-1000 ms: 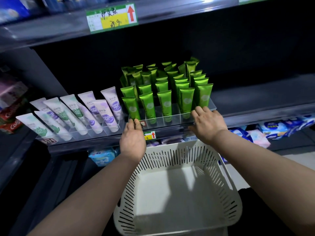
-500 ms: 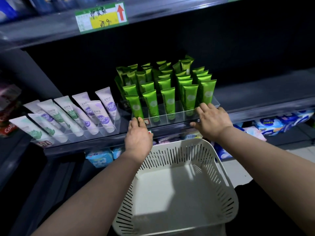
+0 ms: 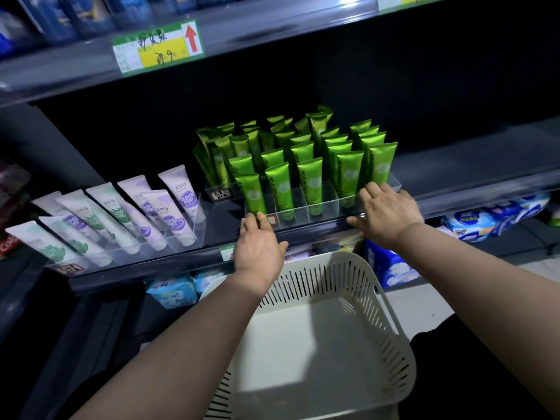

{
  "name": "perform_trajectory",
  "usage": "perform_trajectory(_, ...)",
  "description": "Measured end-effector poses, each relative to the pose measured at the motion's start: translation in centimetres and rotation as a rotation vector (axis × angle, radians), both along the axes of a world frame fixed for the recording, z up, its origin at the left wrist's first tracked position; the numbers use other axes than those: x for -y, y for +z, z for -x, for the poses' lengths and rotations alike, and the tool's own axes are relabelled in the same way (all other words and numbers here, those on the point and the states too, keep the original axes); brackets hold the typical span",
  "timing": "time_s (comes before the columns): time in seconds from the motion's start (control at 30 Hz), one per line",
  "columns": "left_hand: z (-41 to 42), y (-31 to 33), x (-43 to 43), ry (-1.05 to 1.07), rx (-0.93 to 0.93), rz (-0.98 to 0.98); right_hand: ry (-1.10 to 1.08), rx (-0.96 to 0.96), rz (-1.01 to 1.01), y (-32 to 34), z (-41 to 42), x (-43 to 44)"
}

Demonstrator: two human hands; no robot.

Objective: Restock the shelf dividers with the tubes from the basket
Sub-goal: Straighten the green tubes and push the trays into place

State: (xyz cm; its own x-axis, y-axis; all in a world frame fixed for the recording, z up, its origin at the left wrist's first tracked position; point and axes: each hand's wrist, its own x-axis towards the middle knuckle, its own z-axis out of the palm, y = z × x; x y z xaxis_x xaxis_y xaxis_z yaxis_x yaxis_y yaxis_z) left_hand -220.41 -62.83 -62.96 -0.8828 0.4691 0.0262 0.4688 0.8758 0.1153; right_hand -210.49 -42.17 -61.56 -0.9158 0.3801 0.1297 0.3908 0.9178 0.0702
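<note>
Several green tubes [image 3: 312,180] stand upright in a clear acrylic divider tray [image 3: 321,204] on the middle shelf. My left hand [image 3: 259,247] lies flat against the tray's front left corner, fingers straight. My right hand [image 3: 386,212] rests on the tray's front right corner with straight fingers over its edge. Below the shelf sits the white slotted basket [image 3: 391,313], with no tubes showing inside. Neither hand holds a tube.
A second clear tray [image 3: 181,241] of white and purple tubes leans at the left of the same shelf. The shelf above carries a green and yellow price tag [image 3: 157,47]. Blue and white packets [image 3: 472,222] fill the lower shelf at the right.
The view has shifted slightly. Both hands stay on the front corners of the green tubes' tray, which sits a little farther back and right on the shelf.
</note>
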Motion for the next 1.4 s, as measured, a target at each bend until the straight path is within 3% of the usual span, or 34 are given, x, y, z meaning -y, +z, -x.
perform_trajectory(1.4,-4.9,0.4,-11.8,-0.106,-0.03,0.159,-0.176,-0.072,0.078,-0.9,-5.1,-10.8)
